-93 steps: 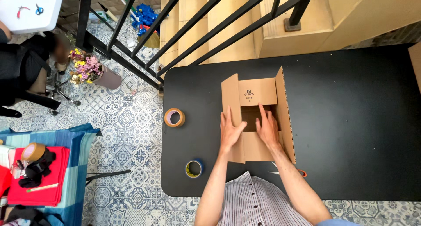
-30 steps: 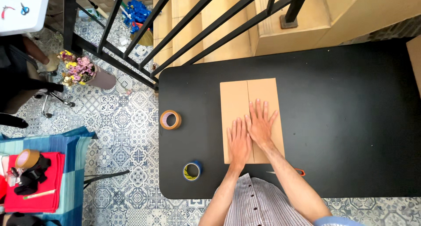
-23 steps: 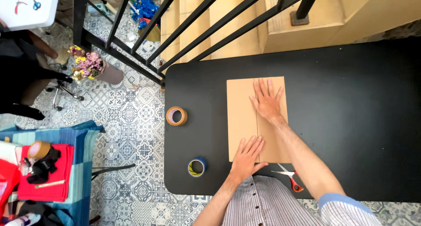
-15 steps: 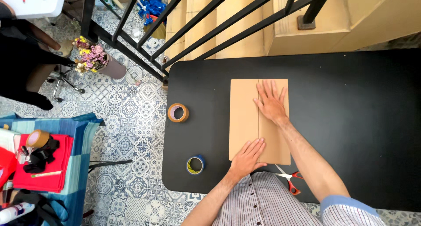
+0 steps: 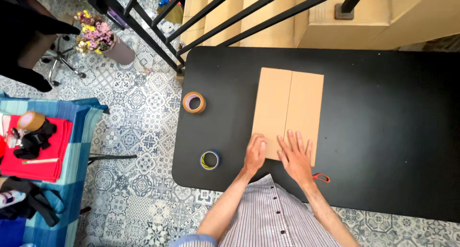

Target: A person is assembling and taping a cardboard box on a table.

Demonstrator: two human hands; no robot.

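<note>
A brown cardboard box (image 5: 287,108) lies on the black table (image 5: 383,132) with its two top flaps folded shut, the seam running away from me. My left hand (image 5: 255,152) rests with curled fingers on the near left corner of the box. My right hand (image 5: 295,155) lies flat, fingers spread, on the near edge beside it. Neither hand holds anything. A brown tape roll (image 5: 194,102) and a smaller blue and yellow tape roll (image 5: 210,159) lie on the table to the left of the box.
Red-handled scissors (image 5: 322,178) poke out near my right forearm at the table's front edge. Black railing bars (image 5: 215,21) and beige stairs stand behind the table. On the tiled floor left are a flower pot (image 5: 103,38), a stool and a blue bench with red cloth.
The box's flaps were folded shut. My right hand has slid from the far end of the box to its near edge, beside my left hand.
</note>
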